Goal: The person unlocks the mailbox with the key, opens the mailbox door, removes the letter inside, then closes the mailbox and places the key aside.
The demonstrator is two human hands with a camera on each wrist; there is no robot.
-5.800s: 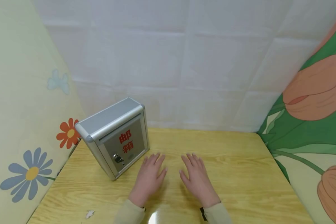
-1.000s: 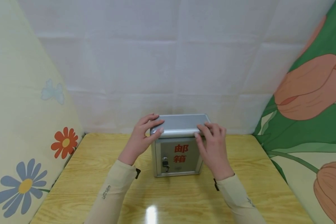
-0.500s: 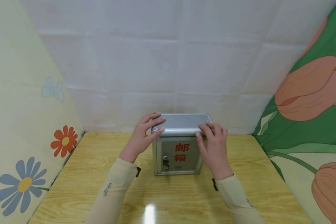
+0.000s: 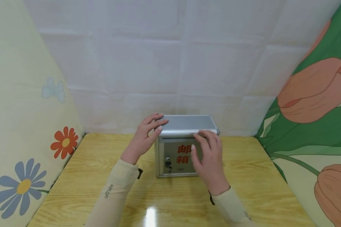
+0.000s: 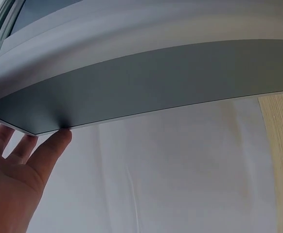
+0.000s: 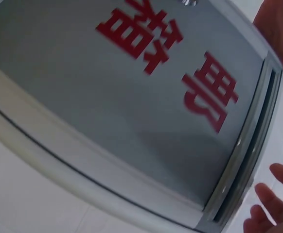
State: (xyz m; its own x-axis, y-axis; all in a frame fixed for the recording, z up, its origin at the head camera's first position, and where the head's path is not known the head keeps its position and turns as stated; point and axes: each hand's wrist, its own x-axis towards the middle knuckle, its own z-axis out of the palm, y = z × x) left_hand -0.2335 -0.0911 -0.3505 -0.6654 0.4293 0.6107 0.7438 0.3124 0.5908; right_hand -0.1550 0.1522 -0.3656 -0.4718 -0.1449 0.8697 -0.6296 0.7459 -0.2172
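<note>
A grey metal mailbox (image 4: 187,123) with silver rounded edging stands upright in the middle of the table, its front towards me. Red characters (image 4: 183,159) mark the front panel, and a slot (image 6: 243,155) runs below the top edge. A lock with keys (image 4: 168,164) hangs at the front's left side. My left hand (image 4: 143,135) holds the upper left corner, fingers over the top and thumb near the front edge. My right hand (image 4: 210,154) is before the front's upper right, fingers loosely bent; in the right wrist view they appear apart from the box.
The wooden table (image 4: 108,157) spreads around the mailbox. A white creased cloth (image 4: 145,63) hangs close behind it. Flower-patterned panels stand at the left (image 4: 22,119) and at the right (image 4: 298,142).
Since the oldest frame, the mailbox has moved from the left to the middle and turned to face me. Just now my right hand has left its upper right corner, moving left and slightly down.
</note>
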